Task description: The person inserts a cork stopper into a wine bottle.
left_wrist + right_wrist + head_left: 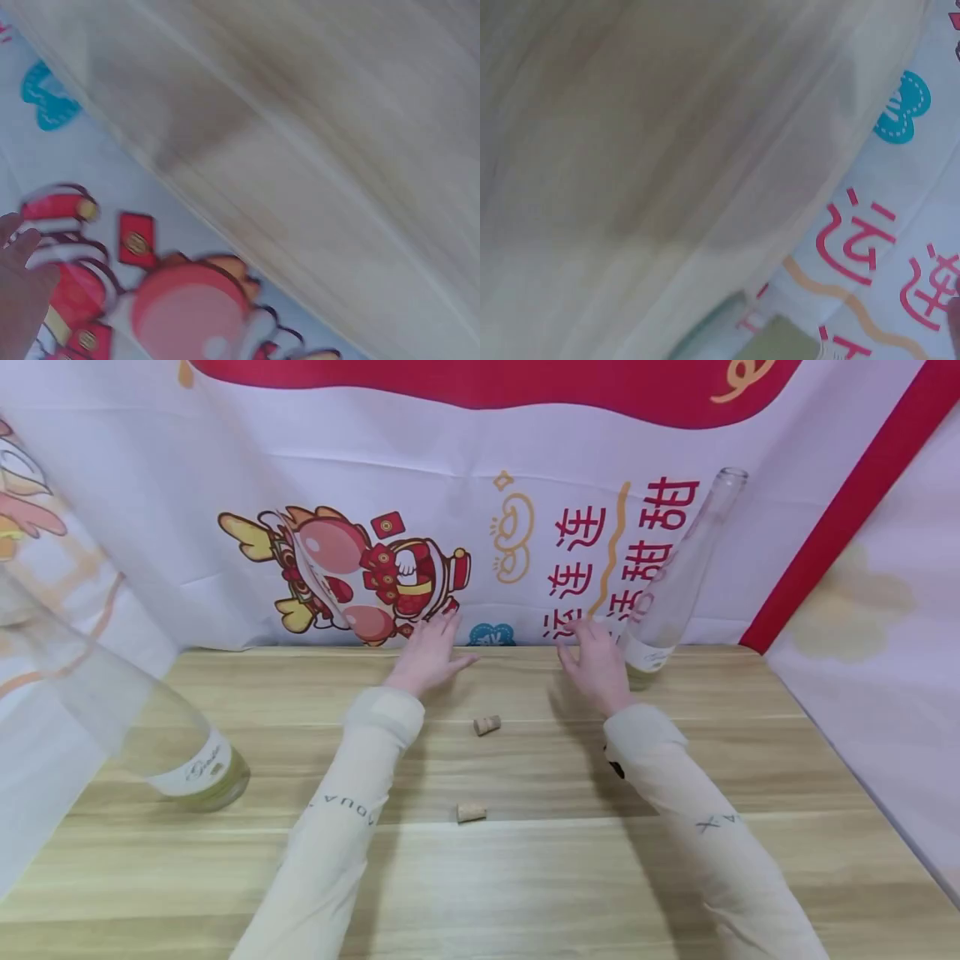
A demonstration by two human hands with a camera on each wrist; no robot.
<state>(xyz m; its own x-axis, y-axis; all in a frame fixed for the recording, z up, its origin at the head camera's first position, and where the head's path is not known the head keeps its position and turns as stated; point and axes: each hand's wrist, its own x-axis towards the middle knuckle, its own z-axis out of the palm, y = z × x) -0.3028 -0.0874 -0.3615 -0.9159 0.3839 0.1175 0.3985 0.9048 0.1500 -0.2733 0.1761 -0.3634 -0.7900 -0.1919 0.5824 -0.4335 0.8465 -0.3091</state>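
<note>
My left hand [427, 657] is held over the far part of the table with its fingers extended and the thumb spread to the right. It holds nothing. To the right, my right hand [597, 667] also reaches forward, fingers loosely extended, close beside a tall clear glass bottle [686, 572]; whether they touch I cannot tell. Between the forearms lie two corks on their sides, a farther cork [487, 725] and a nearer cork [471, 812]. Fingers [22, 255] of the left hand show at the left wrist view's edge. Only a blurred base of the bottle [712, 330] appears in the right wrist view.
Another clear glass bottle [198, 768] with a white label stands at the left of the wood-grain table [555, 877]. A printed white cloth [360, 443] hangs behind the table's far edge, with more cloth at both sides.
</note>
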